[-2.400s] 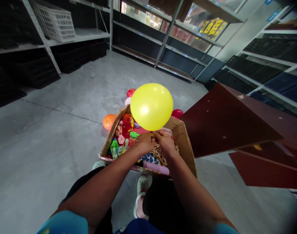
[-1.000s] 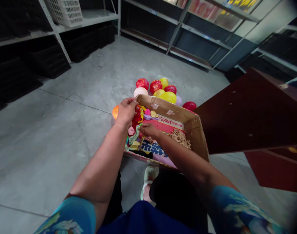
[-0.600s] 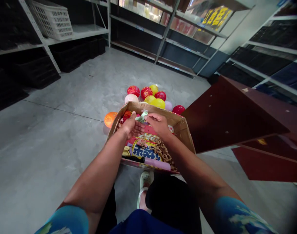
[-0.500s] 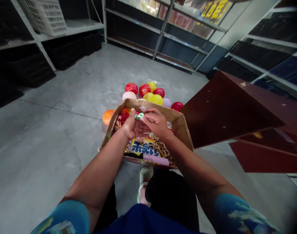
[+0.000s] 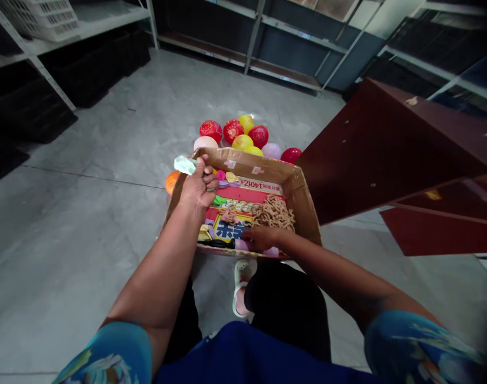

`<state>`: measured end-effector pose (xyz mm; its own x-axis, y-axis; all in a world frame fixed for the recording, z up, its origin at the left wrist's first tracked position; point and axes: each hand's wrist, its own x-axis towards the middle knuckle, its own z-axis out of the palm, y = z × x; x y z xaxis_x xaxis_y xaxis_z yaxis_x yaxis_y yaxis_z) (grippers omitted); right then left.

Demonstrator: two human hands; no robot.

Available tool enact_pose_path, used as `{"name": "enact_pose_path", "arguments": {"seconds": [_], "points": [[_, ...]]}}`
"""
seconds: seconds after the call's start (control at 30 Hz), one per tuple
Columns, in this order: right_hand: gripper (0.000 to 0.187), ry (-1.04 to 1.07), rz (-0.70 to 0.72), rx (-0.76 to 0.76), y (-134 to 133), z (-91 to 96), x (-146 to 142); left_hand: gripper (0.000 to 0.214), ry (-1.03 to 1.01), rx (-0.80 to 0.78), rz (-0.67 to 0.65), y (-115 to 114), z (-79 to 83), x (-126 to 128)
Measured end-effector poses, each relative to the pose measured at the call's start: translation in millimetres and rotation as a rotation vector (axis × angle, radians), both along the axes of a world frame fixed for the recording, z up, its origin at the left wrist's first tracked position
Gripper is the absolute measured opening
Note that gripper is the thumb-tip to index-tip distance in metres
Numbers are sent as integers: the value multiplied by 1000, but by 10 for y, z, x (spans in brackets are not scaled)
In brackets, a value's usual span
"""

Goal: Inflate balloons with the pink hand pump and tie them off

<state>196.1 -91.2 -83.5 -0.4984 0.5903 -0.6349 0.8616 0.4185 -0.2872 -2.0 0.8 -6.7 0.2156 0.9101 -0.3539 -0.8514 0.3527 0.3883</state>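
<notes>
A pale green uninflated balloon (image 5: 184, 164) is pinched in my left hand (image 5: 199, 184), held up at the left wall of a shallow cardboard box (image 5: 303, 202). My right hand (image 5: 264, 238) is inside the box's near right part, closed around the lilac barrel of a hand balloon pump (image 5: 241, 244). The pump's black end points left along the near wall. Beside that hand lies a heap of tan string (image 5: 274, 212). Several uninflated balloons (image 5: 232, 177) in yellow, purple, pink and green lie along the left and far parts of the printed box bottom.
Inflated balloons (image 5: 233, 130) in red, yellow, pink and lilac rest on the grey floor (image 5: 107, 224) behind the box, with an orange one (image 5: 172, 182) at its left. A dark red panel structure (image 5: 371, 160) stands close on the right. Metal shelves (image 5: 247, 58) line the back.
My hands, together over the box with the green balloon before, have parted. The left moved up and left with the balloon; the right went down to the pump. The view tilted downward.
</notes>
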Motion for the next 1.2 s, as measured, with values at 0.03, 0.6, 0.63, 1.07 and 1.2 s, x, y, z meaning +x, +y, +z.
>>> {"name": "enact_pose_path", "arguments": {"seconds": [0.03,0.6,0.63,1.07,1.2], "points": [[24,19,-7,4,-8,-47,2,16,17,5,-7,4,11,-16],[38,667,-425,228,-227,651,263,14,-99,-39,92,151,6,-301],[37,668,-408,257,-241,667,207,14,-102,-34,82,144,2,-289],[31,632,-410,303,-180,662,109,17,-127,-37,117,157,-17,-322],[30,612,-420,316,-154,641,91,13,-56,-15,124,116,-4,-243]]}}
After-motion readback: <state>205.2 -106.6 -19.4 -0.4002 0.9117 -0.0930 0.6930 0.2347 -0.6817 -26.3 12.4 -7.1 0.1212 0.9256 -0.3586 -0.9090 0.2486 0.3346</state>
